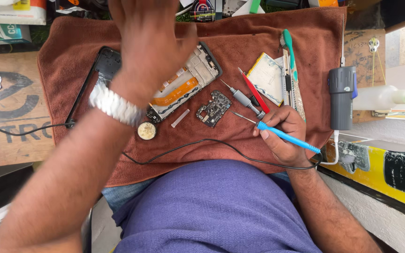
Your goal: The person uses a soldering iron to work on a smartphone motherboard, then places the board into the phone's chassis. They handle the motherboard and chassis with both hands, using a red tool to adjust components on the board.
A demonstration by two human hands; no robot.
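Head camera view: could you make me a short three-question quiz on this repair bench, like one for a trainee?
1. True or false: the right hand holds a blue soldering iron.
2. What does the small circuit board lie on?
A) a brown towel
B) a metal tray
C) bare wood
3. What is on the left hand's wrist?

Key:
1. True
2. A
3. A silver watch band

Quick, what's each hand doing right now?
Left hand: raised over the towel, holding nothing visible; fingers out of view.
Right hand: closed on the blue soldering iron.
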